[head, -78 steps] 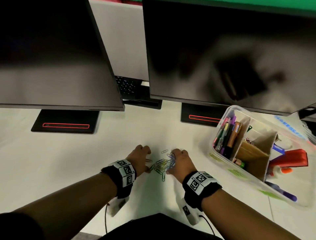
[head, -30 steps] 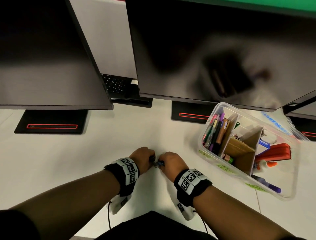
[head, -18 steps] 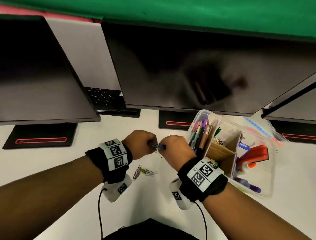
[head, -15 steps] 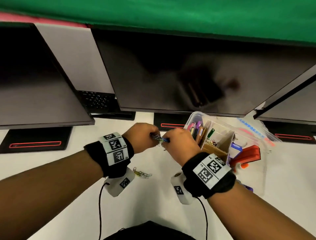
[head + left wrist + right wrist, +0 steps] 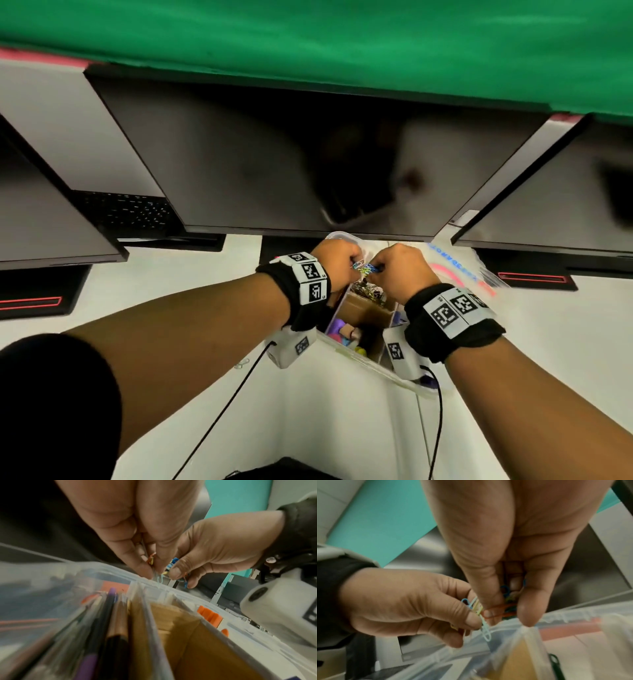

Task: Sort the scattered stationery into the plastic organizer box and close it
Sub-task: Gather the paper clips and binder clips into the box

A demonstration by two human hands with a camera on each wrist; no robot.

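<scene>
A bunch of coloured paper clips (image 5: 467, 269) is pinched between both hands above the clear plastic organizer box (image 5: 359, 356). My left hand (image 5: 342, 263) and right hand (image 5: 400, 270) meet fingertip to fingertip over a back compartment that holds a heap of clips (image 5: 371, 291). In the left wrist view the clips (image 5: 171, 563) hang just over the box rim (image 5: 120, 569), with pens (image 5: 111, 615) and a cardboard divider (image 5: 188, 628) below. The right wrist view shows red, blue and pale clips (image 5: 503, 609) gripped by my right hand (image 5: 505, 547) and left hand (image 5: 402, 601).
Three dark monitors (image 5: 274, 164) overhang the back of the white desk. The box lid (image 5: 459, 270) lies to the right of the box. One loose paper clip (image 5: 244, 362) lies on the desk under my left wrist. A keyboard (image 5: 126, 212) sits at the back left.
Both hands scooped the clips together on the desk, lifted them and carried them right, over the box. A few clips stayed behind on the desk.
</scene>
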